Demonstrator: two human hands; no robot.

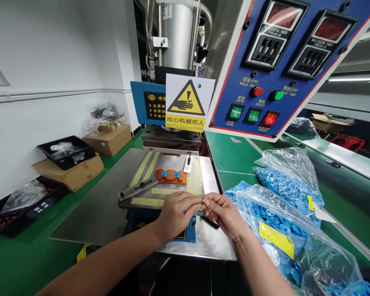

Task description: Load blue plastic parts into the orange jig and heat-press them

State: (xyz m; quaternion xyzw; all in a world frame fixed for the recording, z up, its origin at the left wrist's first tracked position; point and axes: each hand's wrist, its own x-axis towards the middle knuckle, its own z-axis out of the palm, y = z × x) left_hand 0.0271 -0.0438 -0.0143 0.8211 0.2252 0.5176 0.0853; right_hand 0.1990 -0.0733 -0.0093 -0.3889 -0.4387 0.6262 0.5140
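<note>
My left hand (pixel 176 213) and my right hand (pixel 223 213) meet fingertip to fingertip over the front edge of the press plate (pixel 169 192). Both are closed in a pinch on a tiny metal part (pixel 202 201) held between them. Behind the hands an orange fixture (pixel 170 176) with two small blue pieces set in it lies on the plate, under the press head (pixel 172 140). A clear bag of blue plastic parts (pixel 283 230) lies right beside my right hand.
A second bag of blue parts (pixel 288 176) lies farther right. A blue control panel (pixel 283 65) with buttons and timers hangs above on the right. A yellow warning sign (pixel 187 102) hangs on the press. Cardboard boxes (pixel 70 172) and black trays (pixel 66 151) stand along the left wall.
</note>
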